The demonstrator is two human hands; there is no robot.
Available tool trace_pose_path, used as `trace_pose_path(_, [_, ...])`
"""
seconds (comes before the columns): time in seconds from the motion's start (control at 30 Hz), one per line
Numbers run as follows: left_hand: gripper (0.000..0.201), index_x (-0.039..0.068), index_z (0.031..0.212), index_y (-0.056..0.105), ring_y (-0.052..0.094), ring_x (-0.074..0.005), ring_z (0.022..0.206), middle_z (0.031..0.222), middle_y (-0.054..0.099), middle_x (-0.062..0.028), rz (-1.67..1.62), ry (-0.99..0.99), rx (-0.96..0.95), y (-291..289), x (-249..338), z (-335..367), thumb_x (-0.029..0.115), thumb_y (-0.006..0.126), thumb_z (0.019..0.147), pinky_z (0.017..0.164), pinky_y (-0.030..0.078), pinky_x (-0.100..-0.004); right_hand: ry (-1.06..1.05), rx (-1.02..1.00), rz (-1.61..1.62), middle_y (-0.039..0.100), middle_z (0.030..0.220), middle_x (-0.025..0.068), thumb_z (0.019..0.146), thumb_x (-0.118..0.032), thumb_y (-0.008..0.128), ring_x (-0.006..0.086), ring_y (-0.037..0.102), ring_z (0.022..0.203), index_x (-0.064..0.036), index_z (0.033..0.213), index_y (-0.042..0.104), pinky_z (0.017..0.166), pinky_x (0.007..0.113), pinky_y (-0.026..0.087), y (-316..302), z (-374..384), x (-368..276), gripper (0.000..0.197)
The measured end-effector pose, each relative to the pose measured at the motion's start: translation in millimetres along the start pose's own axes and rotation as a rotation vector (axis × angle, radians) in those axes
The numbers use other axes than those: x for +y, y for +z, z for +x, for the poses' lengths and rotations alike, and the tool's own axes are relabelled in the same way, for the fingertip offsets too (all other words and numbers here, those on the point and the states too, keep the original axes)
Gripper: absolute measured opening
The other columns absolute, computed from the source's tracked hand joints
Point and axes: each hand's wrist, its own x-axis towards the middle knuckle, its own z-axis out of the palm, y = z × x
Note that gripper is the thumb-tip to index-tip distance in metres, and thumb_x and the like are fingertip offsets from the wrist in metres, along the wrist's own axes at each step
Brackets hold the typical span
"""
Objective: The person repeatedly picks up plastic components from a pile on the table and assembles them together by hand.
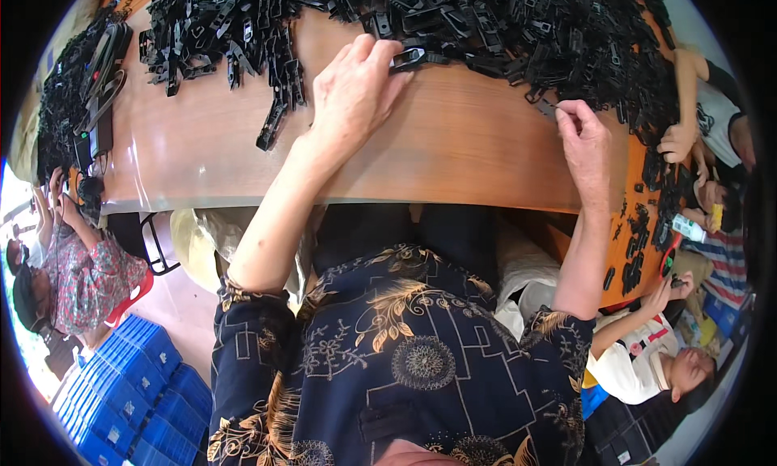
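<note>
My left hand (352,89) reaches to the front edge of a big heap of black plastic parts (486,29). Its thumb and fingers are closed on one slim black plastic part (409,58) with a pale, shiny middle. To the right, my right hand (586,146) is raised over the table, its thumb and forefinger pinched together. A small thin dark piece (544,104) shows at those fingertips; its exact kind is too small to make out. A short string of black parts (275,118) trails from the heap onto the wood left of my left hand.
The wooden table (453,150) ends in front of my body. Along its left lie a black device with cables (105,77) and more parts. Co-workers sit at both sides, one hand (678,142) near the heap's right end. Blue crates (121,385) are stacked at lower left.
</note>
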Motion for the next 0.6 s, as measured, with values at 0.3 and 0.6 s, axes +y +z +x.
trace_pose_path(0.3, [0.026, 0.008, 0.102, 0.06, 0.06, -0.0324, 0.093, 0.097, 0.059, -0.0098, 0.065, 0.051, -0.089, 8.4, -4.6, 4.2, 0.015, 0.071, 0.079, 0.08, 0.05, -0.0422, 0.007, -0.189, 0.757, 0.06, 0.076, -0.0011, 0.094, -0.011, 0.062, 0.0053, 0.057, 0.069, -0.0011, 0.096, 0.064, 0.063, 0.021, 0.046, 42.0, -30.2, -2.5, 0.01])
trace_pose_path(0.6, [0.027, 0.006, 0.11, 0.062, 0.065, -0.0237, 0.088, 0.096, 0.067, -0.0071, 0.025, 0.12, 0.097, 7.8, 14.2, 12.6, 0.014, 0.07, 0.086, 0.076, 0.052, -0.0339, -0.018, -0.117, 0.826, 0.065, 0.085, -0.0008, 0.094, -0.003, 0.061, 0.0054, 0.06, 0.074, -0.002, 0.1, 0.064, 0.069, 0.021, 0.051, 46.2, -46.7, 2.7, 0.006])
